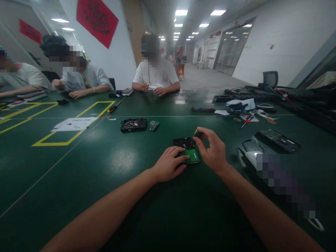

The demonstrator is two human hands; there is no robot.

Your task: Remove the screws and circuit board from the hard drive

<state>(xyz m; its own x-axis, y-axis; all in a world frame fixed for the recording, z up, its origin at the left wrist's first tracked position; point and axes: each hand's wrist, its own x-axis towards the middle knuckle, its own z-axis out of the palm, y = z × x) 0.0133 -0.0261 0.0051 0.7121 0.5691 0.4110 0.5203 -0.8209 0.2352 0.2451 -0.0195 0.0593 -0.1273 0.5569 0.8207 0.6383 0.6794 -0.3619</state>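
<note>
One screwdriver (198, 134), right fingers (206, 130) pinching, left fingers (181, 159) spread across green board (193, 154), black case (180, 142) beyond

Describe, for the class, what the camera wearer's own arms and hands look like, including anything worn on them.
The left hand and right hand are ungloved, and no rings can be made out. The left forearm and right forearm are bare as far as they show: no sleeve, watch, bracelet or cable. No clear markings are visible.

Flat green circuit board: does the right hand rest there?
No: the left hand touches that board; the right hand grips a dark handle.
</note>
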